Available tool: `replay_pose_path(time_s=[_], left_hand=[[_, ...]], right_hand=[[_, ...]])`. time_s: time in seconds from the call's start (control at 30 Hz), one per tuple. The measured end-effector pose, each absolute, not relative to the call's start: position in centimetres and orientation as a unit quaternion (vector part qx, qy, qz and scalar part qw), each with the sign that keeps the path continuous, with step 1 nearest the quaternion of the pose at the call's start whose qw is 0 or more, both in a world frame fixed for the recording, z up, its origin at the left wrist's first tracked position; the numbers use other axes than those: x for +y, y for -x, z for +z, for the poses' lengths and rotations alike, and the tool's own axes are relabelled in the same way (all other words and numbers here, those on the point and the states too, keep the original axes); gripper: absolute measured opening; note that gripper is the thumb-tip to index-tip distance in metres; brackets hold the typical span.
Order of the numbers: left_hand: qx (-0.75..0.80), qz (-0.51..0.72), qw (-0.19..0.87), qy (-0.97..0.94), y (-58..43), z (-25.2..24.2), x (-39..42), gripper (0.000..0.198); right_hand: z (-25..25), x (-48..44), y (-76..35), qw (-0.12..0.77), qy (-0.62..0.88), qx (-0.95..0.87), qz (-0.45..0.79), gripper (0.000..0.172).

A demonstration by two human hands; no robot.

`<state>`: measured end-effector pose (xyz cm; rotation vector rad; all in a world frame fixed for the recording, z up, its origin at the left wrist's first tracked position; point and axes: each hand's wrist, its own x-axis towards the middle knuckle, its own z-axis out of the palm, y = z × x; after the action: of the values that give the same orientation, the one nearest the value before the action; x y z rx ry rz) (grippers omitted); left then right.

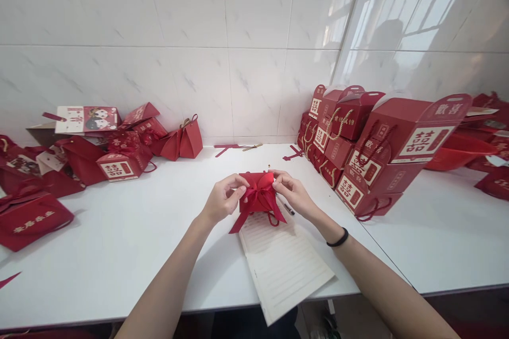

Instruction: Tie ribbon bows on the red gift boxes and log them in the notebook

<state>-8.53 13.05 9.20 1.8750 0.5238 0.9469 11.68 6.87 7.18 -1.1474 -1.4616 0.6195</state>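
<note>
A small red box (pixel 258 203) with a dark red ribbon bow (pixel 259 194) on its front is held up between my two hands. My left hand (pixel 226 198) pinches the bow and box at the left side. On the right side, my right hand (pixel 295 194) has its thumb and index finger closed on the box's upper corner by the bow. Beneath the box lies a lined paper pad (pixel 284 270), its lower corner past the table's front edge. A black pen (pixel 287 206) is partly hidden beside my right hand.
Stacked red gift boxes (pixel 382 169) stand at the right, with a red basin (pixel 457 151) behind. More red boxes (pixel 123 161) crowd the left. Red ribbon scraps (pixel 226 146) lie near the tiled wall (pixel 254 95). The white table (pixel 147 243) ends in front of me.
</note>
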Motion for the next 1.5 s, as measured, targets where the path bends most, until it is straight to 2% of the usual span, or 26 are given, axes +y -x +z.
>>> replay_pose_path(time_s=[0.57, 0.77, 0.93, 1.3, 1.5], left_hand=[[0.228, 0.43, 0.422, -0.765, 8.5, 9.3, 13.0, 0.012], [0.285, 0.476, 0.411, -0.723, 8.5, 9.5, 13.1, 0.02], [0.36, 0.425, 0.39, -0.734, 8.1, 9.6, 13.1, 0.04], [0.339, 0.458, 0.37, -0.734, 7.0, 7.9, 12.9, 0.025], [0.346, 0.518, 0.299, -0.723, 6.2, 6.6, 12.6, 0.019]], right_hand=[[7.1, 6.7, -11.4, 0.55, 0.486, -0.629, 0.256, 0.039], [6.6, 7.1, -11.5, 0.564, 0.496, -0.612, 0.247, 0.04], [6.4, 7.3, -11.5, 0.571, 0.488, -0.615, 0.241, 0.037], [6.4, 7.4, -11.8, 0.572, 0.481, -0.627, 0.221, 0.038], [6.4, 7.5, -11.9, 0.57, 0.477, -0.629, 0.228, 0.036]])
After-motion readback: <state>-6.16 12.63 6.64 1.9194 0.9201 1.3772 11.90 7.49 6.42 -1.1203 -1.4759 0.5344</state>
